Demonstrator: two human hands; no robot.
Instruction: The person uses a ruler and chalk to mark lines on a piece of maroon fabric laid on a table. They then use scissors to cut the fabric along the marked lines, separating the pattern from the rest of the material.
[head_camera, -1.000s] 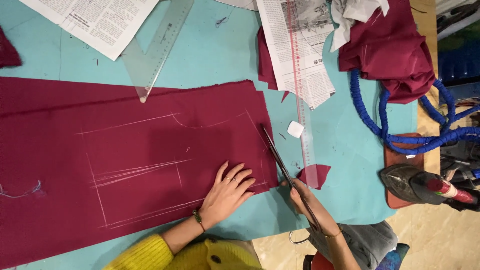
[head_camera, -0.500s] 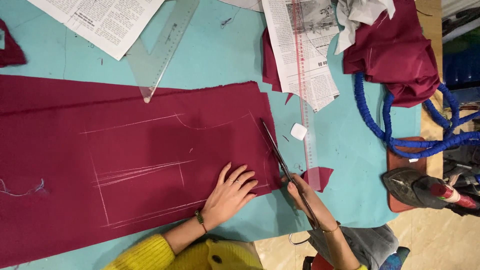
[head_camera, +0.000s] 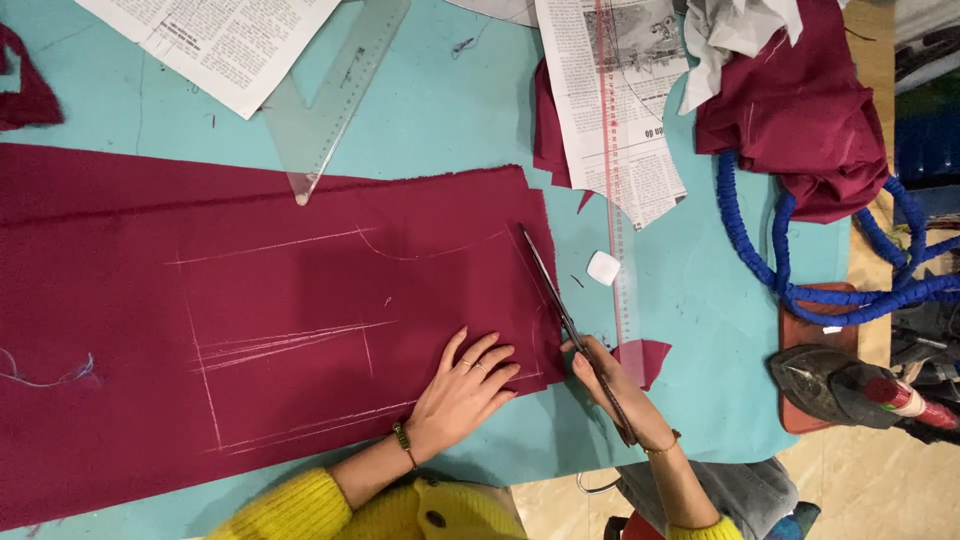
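Pressing flat with all five fingers spread, your left hand (head_camera: 462, 392) pins the maroon fabric (head_camera: 270, 320) near its right edge, so the cloth stays taut and does not creep while the blades work beside it. Your right hand (head_camera: 615, 395) has its fingers closed through the handles of the scissors (head_camera: 570, 325), gripping them; the long blades run up along the fabric's right edge, close to a chalk line, and look nearly closed. The fabric lies spread over the turquoise table (head_camera: 450, 110), its white chalk outlines facing up where you can follow them. Just right of the blades sits a small piece of white chalk (head_camera: 603, 267) and a long clear ruler (head_camera: 615, 170), both within easy reach for marking. Farther right, an iron (head_camera: 840, 385) rests well apart from the cutting, beside a coiled blue cord (head_camera: 790, 270).
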